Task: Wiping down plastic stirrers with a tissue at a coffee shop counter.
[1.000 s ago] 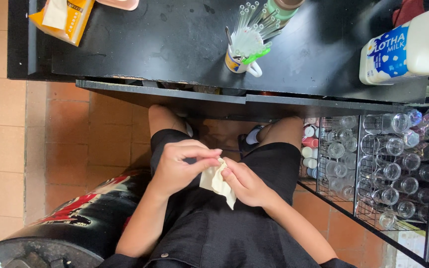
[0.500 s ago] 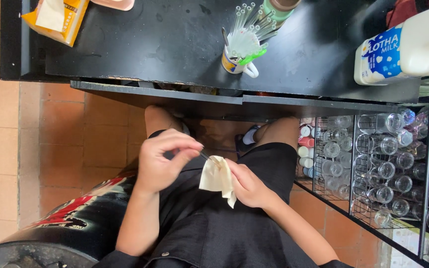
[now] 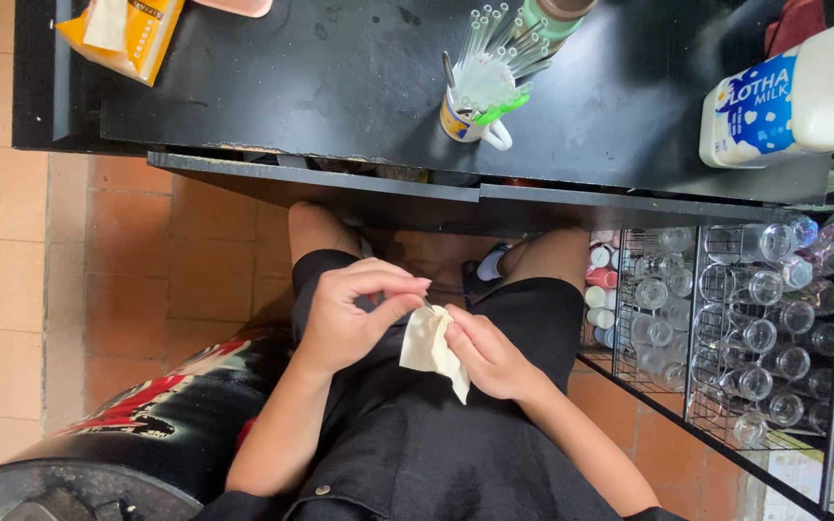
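A black tabletop (image 3: 320, 87) fills the space beyond the hands, above an orange-brown tiled floor (image 3: 137, 260), with a wire rack of clear glass jars (image 3: 755, 328) off to the right hand's side and a black drum with red markings (image 3: 147, 405) beside the left forearm. On the tabletop, well beyond the hands, stand a mug of clear straws (image 3: 480, 96), a white milk jug (image 3: 793, 96) and a yellow packet (image 3: 127, 29). The right hand (image 3: 489, 352) pinches a small cream piece of cloth (image 3: 431, 347) over the lap. The left hand (image 3: 354, 314) has its fingertips pressed together just at the cloth's top edge, seemingly on a thin needle or thread. Half a second ago that hand was farther from the cloth; it has come back to it.
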